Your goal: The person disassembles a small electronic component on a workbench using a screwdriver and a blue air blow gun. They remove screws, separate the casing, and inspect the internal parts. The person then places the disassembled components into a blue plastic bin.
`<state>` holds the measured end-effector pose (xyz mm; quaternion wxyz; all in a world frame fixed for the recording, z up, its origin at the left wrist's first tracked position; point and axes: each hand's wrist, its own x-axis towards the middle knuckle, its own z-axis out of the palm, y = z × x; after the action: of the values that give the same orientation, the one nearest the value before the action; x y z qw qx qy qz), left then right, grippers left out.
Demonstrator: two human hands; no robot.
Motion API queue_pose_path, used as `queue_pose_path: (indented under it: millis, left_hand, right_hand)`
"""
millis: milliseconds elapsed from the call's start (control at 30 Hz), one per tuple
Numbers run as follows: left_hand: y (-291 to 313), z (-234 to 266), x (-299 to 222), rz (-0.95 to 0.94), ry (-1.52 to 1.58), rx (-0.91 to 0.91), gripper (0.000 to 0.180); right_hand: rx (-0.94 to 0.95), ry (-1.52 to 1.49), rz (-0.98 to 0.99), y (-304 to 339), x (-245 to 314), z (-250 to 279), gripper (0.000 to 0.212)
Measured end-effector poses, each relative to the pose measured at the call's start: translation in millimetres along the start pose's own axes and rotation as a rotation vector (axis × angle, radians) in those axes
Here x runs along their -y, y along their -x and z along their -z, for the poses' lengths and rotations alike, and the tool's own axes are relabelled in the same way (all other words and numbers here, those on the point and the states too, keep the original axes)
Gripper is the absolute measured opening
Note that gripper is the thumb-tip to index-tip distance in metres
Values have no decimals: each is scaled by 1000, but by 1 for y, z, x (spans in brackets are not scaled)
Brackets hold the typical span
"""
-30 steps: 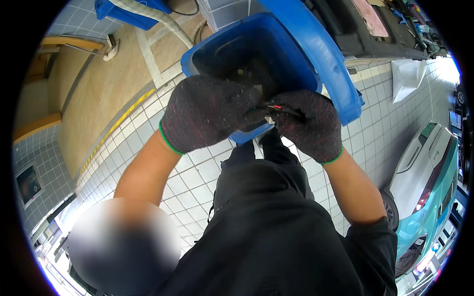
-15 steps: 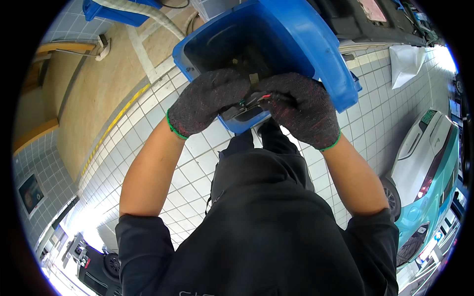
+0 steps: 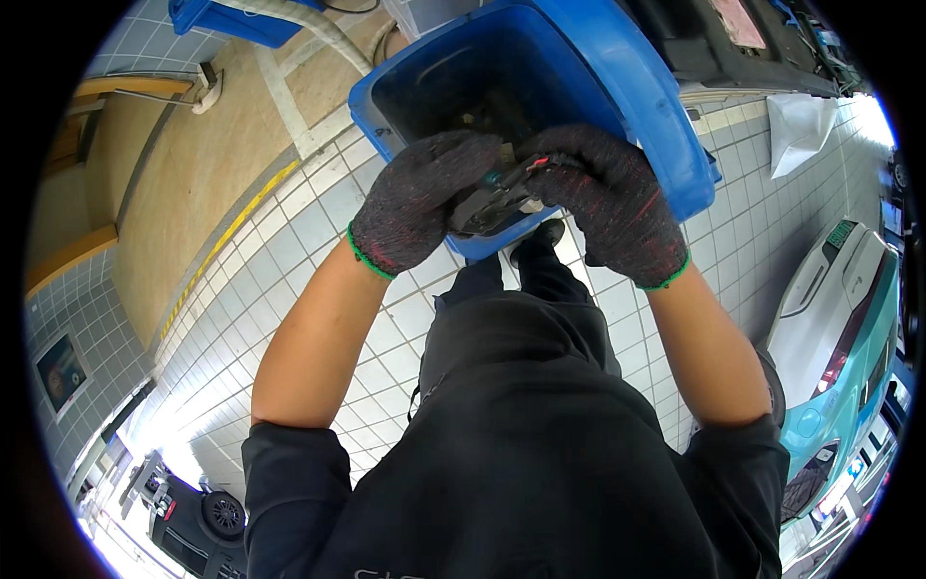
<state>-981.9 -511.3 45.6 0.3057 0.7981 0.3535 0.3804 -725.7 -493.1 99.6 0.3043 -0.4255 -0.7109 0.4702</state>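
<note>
My left hand (image 3: 424, 198) and my right hand (image 3: 612, 207) both wear dark knit gloves with green cuffs. They meet over the near side of a blue bin (image 3: 363, 108). Between them is a black part (image 3: 476, 210), seemingly plastic, with a small red piece near the right fingers. Its exact kind is unclear, since the gloves cover much of it. The fingers of both hands curl around its ends. The bin's dark interior lies just beyond, and its blue lid (image 3: 637, 106) hangs open on the right.
A large black panel (image 3: 694, 48) lies beyond the lid. On the right stands a white and teal car (image 3: 834, 309). A pale hose (image 3: 323, 34) runs at the far left, near another blue container (image 3: 246, 24). White floor tiles (image 3: 318, 232) surround my feet.
More of the black part now shows between my hands, and it is turned differently. The hands and the bin appear slightly further right in the view.
</note>
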Motion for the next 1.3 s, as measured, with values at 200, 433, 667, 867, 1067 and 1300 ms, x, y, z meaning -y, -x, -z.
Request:
queue_pose_path:
  millis: [200,433,667,867,1067,1300]
  left_hand:
    - [0,-4,3,257,302,-4,47]
    - [-4,19,58,887,614,-472,38]
    - [112,23,85,1248,691,-792,45]
    - [131,1,42,1225,640,-808,44]
    - [111,12,29,1051,518,-899,46]
    - [99,9,13,1056,425,-928,46]
  right_hand:
    - [-17,165,20,-3,8,2,20]
    - [-126,737,352,-15,-1,12,24]
    - [-40,578,372,1,-10,12,31]
    - [330,-124,-134,50,-23,23,39]
    - [380,343,-441,95,-24,14,56]
    - [274,444,-821,187,-139,64,66]
